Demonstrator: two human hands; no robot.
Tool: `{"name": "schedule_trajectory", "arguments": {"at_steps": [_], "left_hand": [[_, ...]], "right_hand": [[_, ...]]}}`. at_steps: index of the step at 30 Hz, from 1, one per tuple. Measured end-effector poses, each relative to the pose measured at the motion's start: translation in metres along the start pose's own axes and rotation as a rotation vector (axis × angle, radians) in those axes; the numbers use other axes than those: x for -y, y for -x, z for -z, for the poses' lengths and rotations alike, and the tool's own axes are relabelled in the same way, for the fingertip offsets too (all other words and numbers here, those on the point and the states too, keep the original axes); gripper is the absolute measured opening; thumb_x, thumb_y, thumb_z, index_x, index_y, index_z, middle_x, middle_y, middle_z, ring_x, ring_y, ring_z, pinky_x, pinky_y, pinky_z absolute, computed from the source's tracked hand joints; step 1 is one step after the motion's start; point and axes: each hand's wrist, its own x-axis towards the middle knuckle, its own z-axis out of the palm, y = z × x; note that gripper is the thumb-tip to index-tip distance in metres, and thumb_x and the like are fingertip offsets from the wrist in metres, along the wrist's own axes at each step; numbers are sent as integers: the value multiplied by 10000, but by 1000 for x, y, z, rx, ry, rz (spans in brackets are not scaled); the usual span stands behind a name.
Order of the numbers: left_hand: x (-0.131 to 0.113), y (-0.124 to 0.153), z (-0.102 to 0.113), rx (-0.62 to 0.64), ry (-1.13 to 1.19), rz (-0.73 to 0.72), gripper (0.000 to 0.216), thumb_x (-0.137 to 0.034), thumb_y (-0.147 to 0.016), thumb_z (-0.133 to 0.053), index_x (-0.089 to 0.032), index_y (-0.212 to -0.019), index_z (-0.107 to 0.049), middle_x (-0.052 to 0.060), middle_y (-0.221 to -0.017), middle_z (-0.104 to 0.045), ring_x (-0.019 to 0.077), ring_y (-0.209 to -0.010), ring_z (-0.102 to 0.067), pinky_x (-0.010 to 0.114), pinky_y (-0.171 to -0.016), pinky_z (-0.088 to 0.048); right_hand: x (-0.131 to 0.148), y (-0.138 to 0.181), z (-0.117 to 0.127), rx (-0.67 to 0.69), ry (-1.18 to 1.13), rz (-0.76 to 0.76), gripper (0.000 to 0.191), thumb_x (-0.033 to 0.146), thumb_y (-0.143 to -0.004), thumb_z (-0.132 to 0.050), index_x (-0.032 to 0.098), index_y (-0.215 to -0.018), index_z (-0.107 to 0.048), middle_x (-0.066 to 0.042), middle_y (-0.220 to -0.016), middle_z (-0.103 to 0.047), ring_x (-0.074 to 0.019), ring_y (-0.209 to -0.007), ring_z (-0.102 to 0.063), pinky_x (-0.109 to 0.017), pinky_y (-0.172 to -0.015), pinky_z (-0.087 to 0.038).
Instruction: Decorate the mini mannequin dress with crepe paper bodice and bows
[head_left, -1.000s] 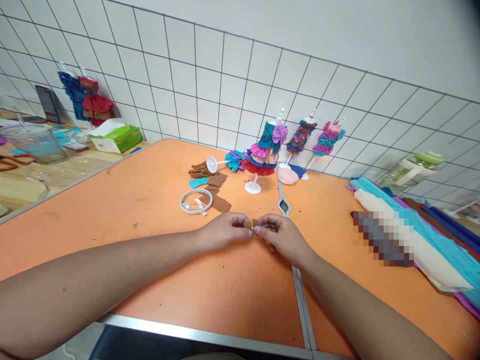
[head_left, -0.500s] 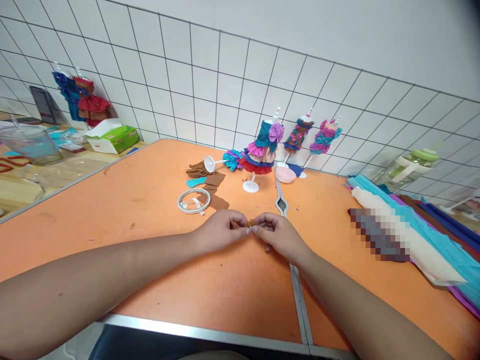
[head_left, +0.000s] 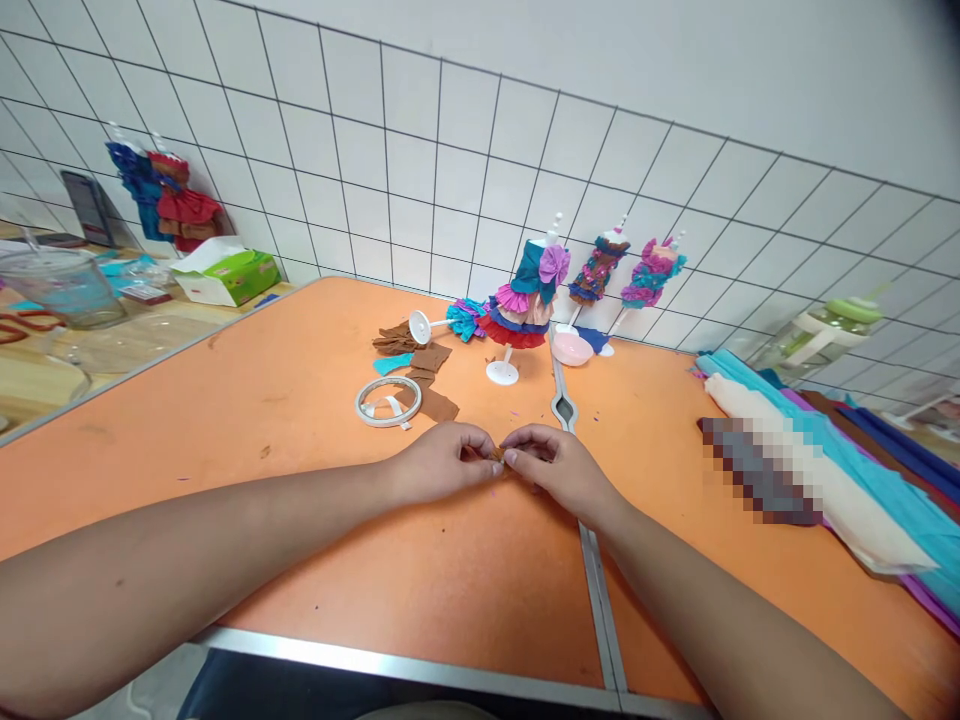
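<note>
Over the orange table (head_left: pixel 300 530), my left hand (head_left: pixel 448 462) and my right hand (head_left: pixel 564 468) meet, thumbs and fingertips pinched on a small piece of brown crepe paper (head_left: pixel 499 454). Most of that piece is hidden by the fingers. Beyond my left hand lie a roll of tape (head_left: pixel 361 412), flat brown crepe paper pieces (head_left: pixel 437 404), a turquoise scrap (head_left: pixel 393 364) and a gathered brown bundle (head_left: pixel 401 340). Straight ahead stands a small dress form (head_left: pixel 525 290) in layered, colourful crepe paper.
Behind are two more dressed forms (head_left: pixel 596 270), one lying on its side (head_left: pixel 420 326), and a pink bowl (head_left: pixel 572 348). Crepe paper rolls (head_left: pixel 817 470) lie at right near a bottle (head_left: pixel 825 330). A tissue pack (head_left: pixel 236 275) and clear jar (head_left: pixel 64 290) are at left. A metal seam (head_left: pixel 598 600) crosses the table.
Both hands stay nearly in place. The fingertips have closed further around the brown crepe paper, so less of it shows, and the right hand's lower fingers have tucked in.
</note>
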Motion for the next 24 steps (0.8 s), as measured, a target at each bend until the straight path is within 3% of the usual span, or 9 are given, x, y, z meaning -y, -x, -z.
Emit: {"name": "schedule_trajectory", "arguments": {"at_steps": [3, 5, 8, 13, 17, 24], "left_hand": [[-1, 1, 0, 7, -17, -10, 276, -437, -768, -611, -165, -778, -653, 3, -761, -626, 148, -714, -549, 240, -637, -404], [-1, 1, -1, 5, 19, -4, 288, -450, -767, -618, -165, -782, -653, 0, -751, -620, 147, -709, -546, 238, -629, -400], [-2, 1, -1, -11, 110, 20, 309, -470, -775, -615, -163, -775, -645, -11, -710, -604, 136, -674, -531, 231, -606, -389], [0, 0, 0, -18, 206, 14, 334, -490, -788, -607, -159, -777, -647, -9, -723, -618, 135, -682, -540, 234, -620, -392], [1, -1, 0, -35, 208, 24, 373, -531, -773, -612, -159, -763, -640, -5, -719, -606, 142, -685, -537, 239, -610, -389], [-1, -1, 0, -92, 215, 20, 349, -497, -803, -594, -153, -776, -648, -7, -710, -593, 132, -671, -509, 236, -607, -363]], "right_hand": [[-2, -1, -1, -17, 82, 69, 116, 298, -745, -616, 186, -735, -646, -7, -754, -649, -141, -725, -579, -273, -694, -451], [-2, -1, -2, -56, 53, 41, 127, 307, -745, -613, 186, -707, -614, 8, -709, -612, -126, -666, -548, -257, -628, -440], [-2, 0, -3, -101, -68, -45, 186, 371, -748, -616, 192, -728, -570, 20, -691, -556, -121, -626, -520, -224, -501, -417], [-1, 3, -1, 32, -221, -99, 278, 438, -772, -604, 205, -923, -586, -16, -813, -602, -157, -742, -586, -199, -438, -442], [-3, 3, -3, 18, -231, -139, 270, 396, -703, -695, 184, -830, -585, -13, -768, -587, -135, -684, -569, -179, -414, -438], [-9, -1, -5, -40, -385, -168, 357, 435, -659, -764, 166, -848, -624, -9, -741, -609, -115, -631, -580, -160, -381, -421]]}}
